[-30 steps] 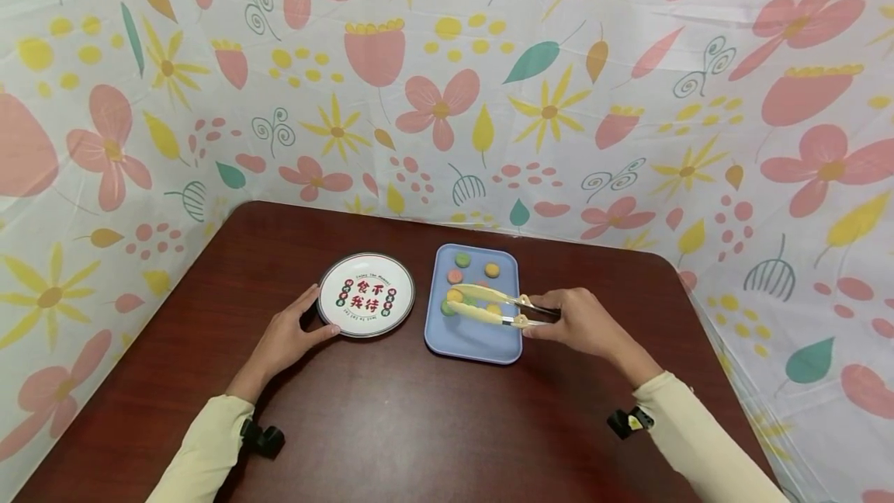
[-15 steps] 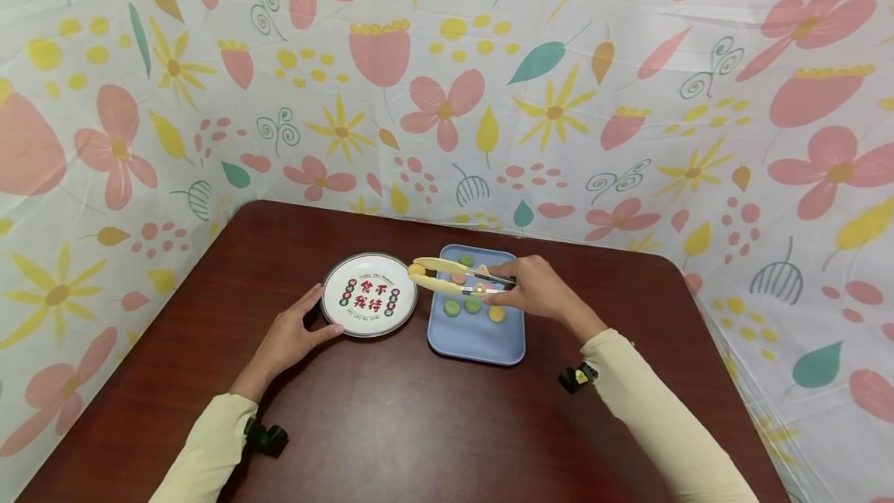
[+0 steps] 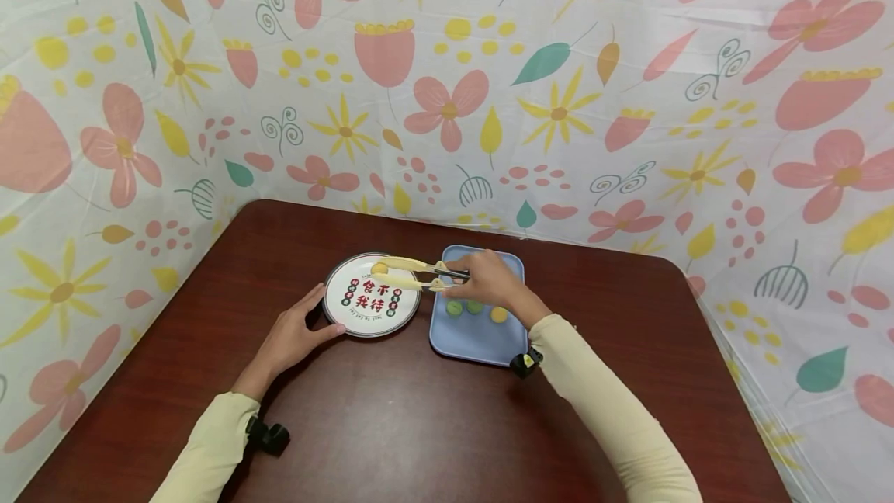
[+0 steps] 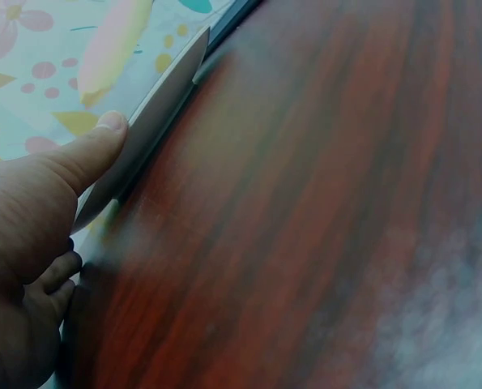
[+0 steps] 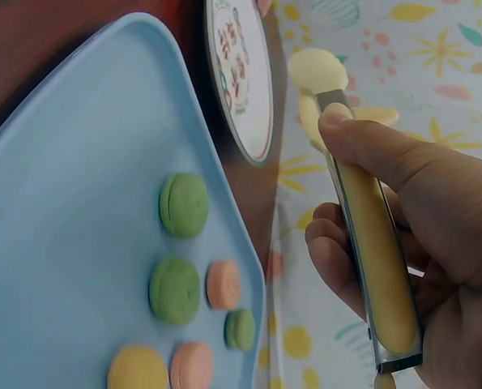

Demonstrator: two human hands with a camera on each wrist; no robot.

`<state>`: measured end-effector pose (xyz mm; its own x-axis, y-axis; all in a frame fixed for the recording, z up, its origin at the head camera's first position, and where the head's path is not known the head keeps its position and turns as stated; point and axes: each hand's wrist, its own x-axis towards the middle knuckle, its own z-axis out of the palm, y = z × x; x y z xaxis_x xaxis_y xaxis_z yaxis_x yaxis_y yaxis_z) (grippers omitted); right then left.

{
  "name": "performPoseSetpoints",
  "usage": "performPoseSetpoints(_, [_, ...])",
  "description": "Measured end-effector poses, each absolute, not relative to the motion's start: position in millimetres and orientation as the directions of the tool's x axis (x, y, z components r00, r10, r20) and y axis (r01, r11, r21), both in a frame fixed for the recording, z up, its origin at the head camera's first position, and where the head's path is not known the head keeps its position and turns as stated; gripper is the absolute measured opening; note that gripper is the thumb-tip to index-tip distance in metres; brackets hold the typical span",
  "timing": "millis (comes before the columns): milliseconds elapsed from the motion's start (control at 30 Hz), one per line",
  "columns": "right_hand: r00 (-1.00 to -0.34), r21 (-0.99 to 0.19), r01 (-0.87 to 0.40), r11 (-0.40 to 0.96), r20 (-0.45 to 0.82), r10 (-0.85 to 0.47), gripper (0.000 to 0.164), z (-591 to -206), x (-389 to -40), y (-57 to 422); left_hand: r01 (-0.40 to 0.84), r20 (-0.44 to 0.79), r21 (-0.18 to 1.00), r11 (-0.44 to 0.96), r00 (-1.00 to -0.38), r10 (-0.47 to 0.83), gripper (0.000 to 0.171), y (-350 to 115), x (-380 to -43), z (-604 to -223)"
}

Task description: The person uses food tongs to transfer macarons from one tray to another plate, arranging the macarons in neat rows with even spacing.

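Note:
My left hand (image 3: 288, 341) holds the left edge of a round white plate (image 3: 370, 324) with dark rim lines and red characters. In the left wrist view, the thumb (image 4: 95, 150) lies against the plate's rim. My right hand (image 3: 485, 282) grips metal-handled tongs (image 3: 405, 263) with pale yellow tips, thumb on one arm and fingers curled round the other. Between the tips sits a yellow macaron (image 3: 379, 268), over the upper part of the plate. The blue tray (image 3: 478, 341) lies under my right hand, which hides part of it.
On the tray are green macarons (image 5: 184, 204), pink macarons (image 5: 192, 366) and a yellow macaron (image 5: 138, 371). The dark wooden table (image 3: 391, 418) meets a flower-printed cloth (image 3: 447, 45) at its back and sides.
My right hand has carried the tongs left from over the tray to over the plate, with a yellow macaron lifted between the tips. The left hand keeps its place at the plate.

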<state>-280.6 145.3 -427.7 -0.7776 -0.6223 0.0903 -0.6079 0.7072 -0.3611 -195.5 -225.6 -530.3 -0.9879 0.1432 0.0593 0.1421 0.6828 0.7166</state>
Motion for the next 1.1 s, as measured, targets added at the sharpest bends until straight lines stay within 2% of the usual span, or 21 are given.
performPoseSetpoints(633, [-0.815,-0.379,-0.523,0.764,-0.040,-0.578,0.057,-437.5,-299.7,102.2,0.138,0.058,0.718,0.682,-0.989,0.139,0.102,-225.4,-196.0,-530.8])
performPoseSetpoints(1100, [-0.814,-0.373,-0.528,0.763,-0.033,-0.580,0.058,-452.1,-305.6,92.3,0.135,0.059,0.719,0.681,-0.989,0.133,0.102,-225.2,-196.1,-532.2])
